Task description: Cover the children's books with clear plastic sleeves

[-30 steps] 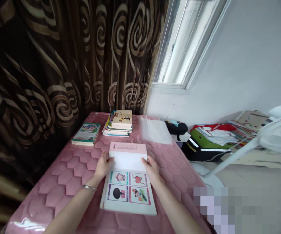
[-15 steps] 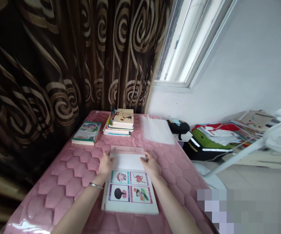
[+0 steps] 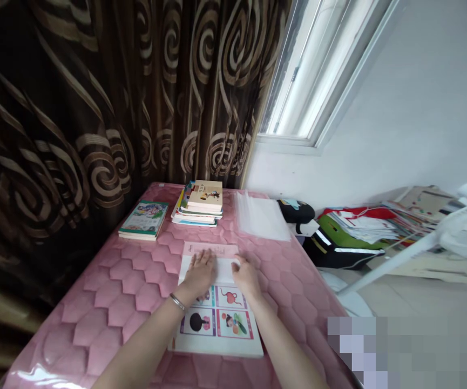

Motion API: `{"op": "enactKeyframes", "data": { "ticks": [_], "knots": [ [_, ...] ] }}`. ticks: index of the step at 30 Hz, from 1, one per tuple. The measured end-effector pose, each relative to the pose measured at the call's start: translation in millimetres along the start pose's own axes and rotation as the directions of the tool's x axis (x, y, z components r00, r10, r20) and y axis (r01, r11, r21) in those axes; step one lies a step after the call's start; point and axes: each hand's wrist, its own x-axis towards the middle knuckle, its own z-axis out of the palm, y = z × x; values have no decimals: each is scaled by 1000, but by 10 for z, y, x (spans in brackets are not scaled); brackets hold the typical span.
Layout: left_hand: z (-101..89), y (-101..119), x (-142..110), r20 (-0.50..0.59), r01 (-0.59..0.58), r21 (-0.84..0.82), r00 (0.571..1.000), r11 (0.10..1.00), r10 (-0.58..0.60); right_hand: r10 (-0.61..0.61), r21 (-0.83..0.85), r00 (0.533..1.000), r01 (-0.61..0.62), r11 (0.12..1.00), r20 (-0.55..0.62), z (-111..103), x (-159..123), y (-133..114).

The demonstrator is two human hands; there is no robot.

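Note:
A book with four framed cartoon pictures lies flat on a pink quilted surface. Across its upper part is a white flap, with a pinkish printed strip beyond it. My left hand, a silver bangle at its wrist, rests palm down on the flap's left half, fingers stretched out; it covers part of the top left picture. At the right edge of the flap is my right hand, thumb on top and fingers bent round the edge.
At the far side stand a stack of books and, left of it, a smaller green-edged pile. Clear plastic sheets lie at the far right. Beyond the right edge are a black and green bag and a white fan.
My left hand has left the flap's left edge and moved right, onto its top, with fingers now spread flat. My right hand stays at the right edge, nearly unmoved.

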Motion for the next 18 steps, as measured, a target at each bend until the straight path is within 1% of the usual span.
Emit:
{"op": "enactKeyframes", "data": {
  "ticks": [2,4,5,7,8,10,12,15,18],
  "knots": [
    [-7,15,12,28,34,-18,999,999,-34,-58,-97,996,51,994,-73,-36,-32,-95],
    [-33,29,-3,40,41,-21,998,999,-40,-172,-130,981,160,979,-92,-33,-34,-235],
    [-49,35,-15,43,37,-16,998,999,-37,-242,-111,968,234,966,-65,-11,-19,-315],
    [-70,41,-34,56,17,-2,998,1000,-17,-371,-41,928,373,927,33,71,43,-464],
    [-73,39,-39,63,10,4,998,1000,-10,-411,-15,907,414,910,89,124,87,-518],
    [-54,28,-34,61,14,13,998,1000,-15,-416,-12,888,427,904,196,222,183,-557],
    [-7,5,-17,25,32,12,999,999,-32,-377,-61,890,404,913,256,278,270,-499],
    [87,-36,10,-36,59,9,998,998,-58,-325,-147,904,374,916,280,269,338,-317],
    [145,-56,36,-65,107,16,992,994,-105,-302,-177,911,359,916,282,231,341,-177]
  ]
}}
